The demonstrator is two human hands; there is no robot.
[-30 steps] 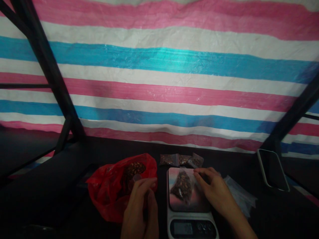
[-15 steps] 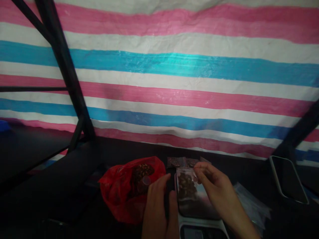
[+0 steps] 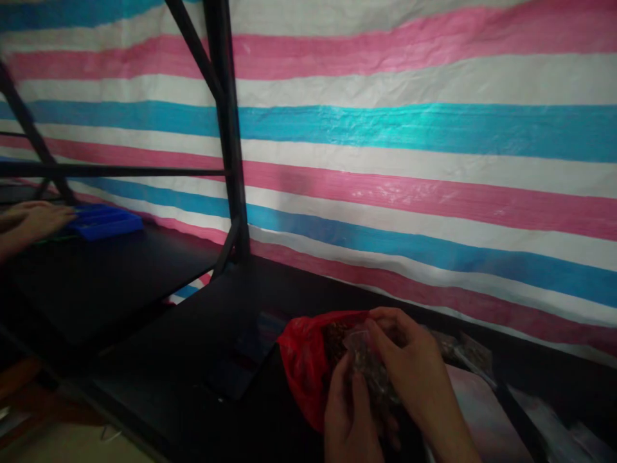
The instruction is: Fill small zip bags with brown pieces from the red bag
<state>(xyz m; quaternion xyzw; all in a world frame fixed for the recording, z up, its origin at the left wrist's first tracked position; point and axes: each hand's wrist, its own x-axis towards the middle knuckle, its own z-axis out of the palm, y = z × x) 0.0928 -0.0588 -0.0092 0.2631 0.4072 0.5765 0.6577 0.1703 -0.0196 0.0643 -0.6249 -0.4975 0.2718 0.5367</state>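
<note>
A small clear plastic bag [image 3: 370, 361] with brown pieces in it is held up between my two hands, in front of the red plastic bag [image 3: 304, 363]. My right hand [image 3: 415, 368] pinches its upper edge. Its left side is gripped by my left hand [image 3: 351, 411], thumb and fingers closed on it. Dark brown bits show inside the open red bag, partly hidden by the hands. Right of my right hand lies the scale [image 3: 484, 411], its plate bare and partly covered by my forearm.
Small filled bags [image 3: 475, 354] lie behind the scale, and loose clear bags [image 3: 554, 418] to its right. A dark flat object [image 3: 248, 357] rests on the black table [image 3: 183, 347]. Far left, another person's hand [image 3: 36, 222] is at a blue tray [image 3: 108, 222]. A black frame post [image 3: 226, 128] stands behind.
The view has swung left. The filled clear bag has been lifted off the scale and brought left to the red bag; my left hand has closed on it too.
</note>
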